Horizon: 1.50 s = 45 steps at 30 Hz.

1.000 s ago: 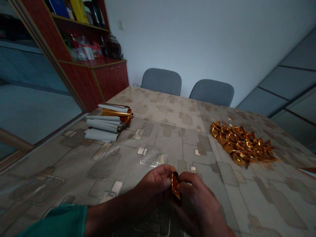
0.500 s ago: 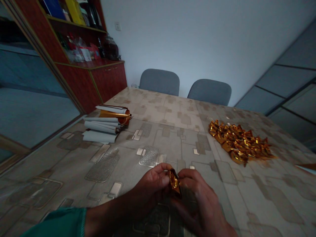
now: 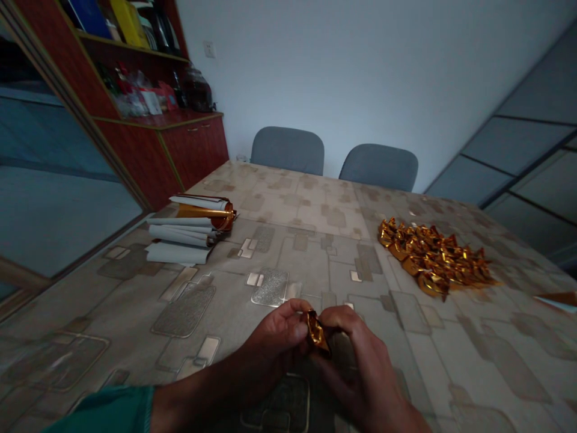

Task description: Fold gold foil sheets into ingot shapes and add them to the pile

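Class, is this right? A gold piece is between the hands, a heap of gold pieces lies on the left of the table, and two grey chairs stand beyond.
No: the heap of gold pieces lies on the right of the table, as the head view shows. The gold piece between left hand and right hand, and grey chairs, are as stated.

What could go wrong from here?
1. The small gold piece sits between the left hand and right hand; too hard a grip might crush it.
2. The gold cluster has no tray around it; a stray bump could scatter pieces.
3. The folded sheets lie unevenly, so a nudge might make them slide.
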{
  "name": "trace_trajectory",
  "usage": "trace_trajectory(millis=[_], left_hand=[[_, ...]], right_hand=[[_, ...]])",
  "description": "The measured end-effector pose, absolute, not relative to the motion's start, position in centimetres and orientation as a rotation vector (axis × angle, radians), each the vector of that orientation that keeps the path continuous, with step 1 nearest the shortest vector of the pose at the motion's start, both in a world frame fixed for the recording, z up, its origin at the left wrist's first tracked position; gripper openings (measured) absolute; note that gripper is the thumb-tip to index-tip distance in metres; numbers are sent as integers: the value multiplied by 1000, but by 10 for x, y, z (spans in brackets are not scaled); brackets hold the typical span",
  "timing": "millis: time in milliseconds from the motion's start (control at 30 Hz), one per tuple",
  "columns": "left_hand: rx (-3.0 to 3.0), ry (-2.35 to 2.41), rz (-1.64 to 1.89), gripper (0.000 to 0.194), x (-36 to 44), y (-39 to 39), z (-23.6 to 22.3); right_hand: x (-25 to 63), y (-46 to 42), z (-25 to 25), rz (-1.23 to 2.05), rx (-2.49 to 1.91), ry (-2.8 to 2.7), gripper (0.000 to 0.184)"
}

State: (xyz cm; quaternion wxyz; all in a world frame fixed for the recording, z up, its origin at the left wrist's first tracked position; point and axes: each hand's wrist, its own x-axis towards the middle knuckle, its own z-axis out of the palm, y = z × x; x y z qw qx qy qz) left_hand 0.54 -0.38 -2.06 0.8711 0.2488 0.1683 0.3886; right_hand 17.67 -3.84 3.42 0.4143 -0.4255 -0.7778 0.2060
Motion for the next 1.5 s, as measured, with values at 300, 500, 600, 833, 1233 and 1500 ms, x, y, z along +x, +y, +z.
trace_trajectory(millis=[300, 500, 600, 833, 1233, 1500], left_hand=[[837, 458, 993, 26, 2, 5, -8], [1011, 674, 976, 21, -3, 0, 0], [1092, 702, 1004, 16, -4, -2, 1], [1209, 667, 1181, 11, -1, -5, 4], [1120, 490, 1088, 20, 1, -4, -10], [1151, 584, 1114, 12, -2, -2, -4]], right_hand=[[178, -35, 33, 482, -1046, -1855, 20], [184, -35, 36, 510, -985, -1964, 25], [182, -34, 34, 541, -984, -1969, 25], [177, -33, 26, 762, -1076, -1658, 21], [182, -31, 26, 917, -1050, -1618, 12], [183, -31, 30, 697, -1007, -1854, 22]])
